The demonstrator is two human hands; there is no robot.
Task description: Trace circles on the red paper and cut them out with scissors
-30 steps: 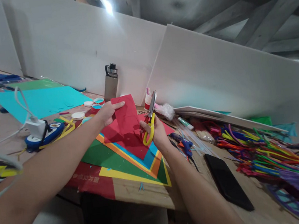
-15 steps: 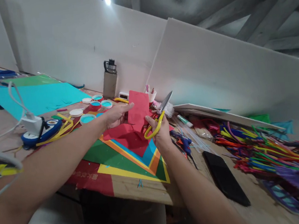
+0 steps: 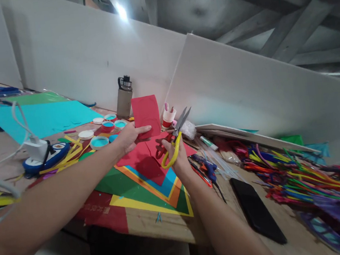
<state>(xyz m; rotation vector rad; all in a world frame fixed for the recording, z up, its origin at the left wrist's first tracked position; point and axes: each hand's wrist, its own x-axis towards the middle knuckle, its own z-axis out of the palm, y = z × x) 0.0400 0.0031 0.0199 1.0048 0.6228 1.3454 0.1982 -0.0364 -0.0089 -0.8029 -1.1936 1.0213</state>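
Note:
Pinched in my left hand is a small rectangle of red paper, held upright above the table with a faint curved outline on its lower part. My right hand grips scissors with one yellow and one red handle; their blades stand slightly apart, pointing up and to the right, away from the paper. Beneath both hands lies a stack of coloured sheets, with a larger red sheet on top and blue, orange, green and yellow sheets showing below.
Open tubs of blue material and a bottle stand behind my left hand. A cup of pens is at the wall. On the right lie a glue gun, a black phone and many pipe cleaners. A power strip sits left.
My left hand has lifted the red paper slightly up and to the left, away from my right hand. The scissors' blades have opened a little.

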